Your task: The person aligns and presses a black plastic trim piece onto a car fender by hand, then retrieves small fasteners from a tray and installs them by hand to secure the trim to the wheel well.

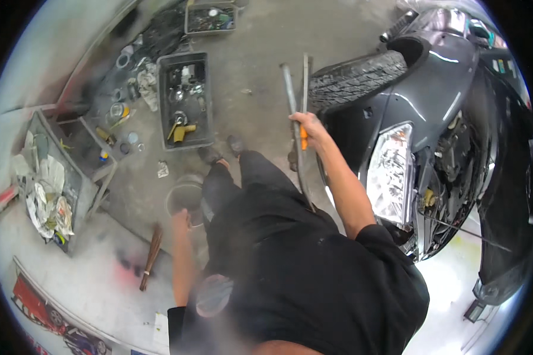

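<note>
In front of my body, my right hand (312, 128) is closed around two long tools. One is a grey metal bar (289, 89) with a bent lower end reaching toward my hip. The other is a straight metal tool with an orange handle (304, 137). My left hand (182, 219) hangs at my left side, fingers curled, over a round grey bucket (185, 192) on the floor. Whatever those fingers hold, if anything, is hidden.
To the right stands a dark car with its headlight (391, 174) and front tyre (361, 77) close to my right arm. Ahead on the floor sits a grey bin (210, 106) of parts. A metal cart (86, 195) and a brush-like bundle (153, 255) are on the left.
</note>
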Tool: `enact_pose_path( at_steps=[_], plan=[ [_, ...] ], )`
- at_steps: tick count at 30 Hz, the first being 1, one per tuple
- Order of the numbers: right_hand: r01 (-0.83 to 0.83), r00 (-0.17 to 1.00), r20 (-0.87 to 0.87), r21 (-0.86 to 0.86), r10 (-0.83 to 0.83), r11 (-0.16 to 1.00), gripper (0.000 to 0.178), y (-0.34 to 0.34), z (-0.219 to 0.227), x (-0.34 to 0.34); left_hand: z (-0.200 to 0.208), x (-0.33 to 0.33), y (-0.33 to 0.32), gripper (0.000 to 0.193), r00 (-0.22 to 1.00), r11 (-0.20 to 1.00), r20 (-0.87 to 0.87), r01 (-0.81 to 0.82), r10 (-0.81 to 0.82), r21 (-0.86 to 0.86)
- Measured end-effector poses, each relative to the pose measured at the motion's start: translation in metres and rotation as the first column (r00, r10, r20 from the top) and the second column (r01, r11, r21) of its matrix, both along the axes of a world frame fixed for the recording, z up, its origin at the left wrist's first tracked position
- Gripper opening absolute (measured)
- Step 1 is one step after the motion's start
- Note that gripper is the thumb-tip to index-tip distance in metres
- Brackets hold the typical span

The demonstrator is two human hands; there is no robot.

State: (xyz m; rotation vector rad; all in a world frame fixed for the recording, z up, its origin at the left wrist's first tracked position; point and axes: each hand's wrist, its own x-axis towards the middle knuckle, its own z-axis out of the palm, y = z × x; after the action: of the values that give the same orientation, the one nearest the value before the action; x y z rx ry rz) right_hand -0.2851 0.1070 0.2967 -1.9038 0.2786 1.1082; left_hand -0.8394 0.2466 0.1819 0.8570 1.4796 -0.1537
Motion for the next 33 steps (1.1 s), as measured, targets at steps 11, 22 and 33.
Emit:
enact_pose_path(
  at_steps=[11,22,33],
  plan=[
    [0.028,0.999,0.032,-0.065,-0.026,0.998,0.021,0.058,-0.139,0.086,-0.016,0.080,0.104,0.039,0.993,0.997,-0.114,0.006,0.003,0.082],
    [-0.445,0.817,0.204,-0.371,0.539,0.815,0.028,0.143,-0.563,0.184,-0.230,0.094,0.060,0.042,0.926,0.994,-0.361,-0.097,0.111,0.057],
    [-0.618,0.616,0.246,-0.439,0.749,0.652,0.022,0.119,-0.729,0.172,-0.425,0.063,0.084,0.030,0.870,0.870,-0.207,-0.370,0.447,0.325]
  ],
)
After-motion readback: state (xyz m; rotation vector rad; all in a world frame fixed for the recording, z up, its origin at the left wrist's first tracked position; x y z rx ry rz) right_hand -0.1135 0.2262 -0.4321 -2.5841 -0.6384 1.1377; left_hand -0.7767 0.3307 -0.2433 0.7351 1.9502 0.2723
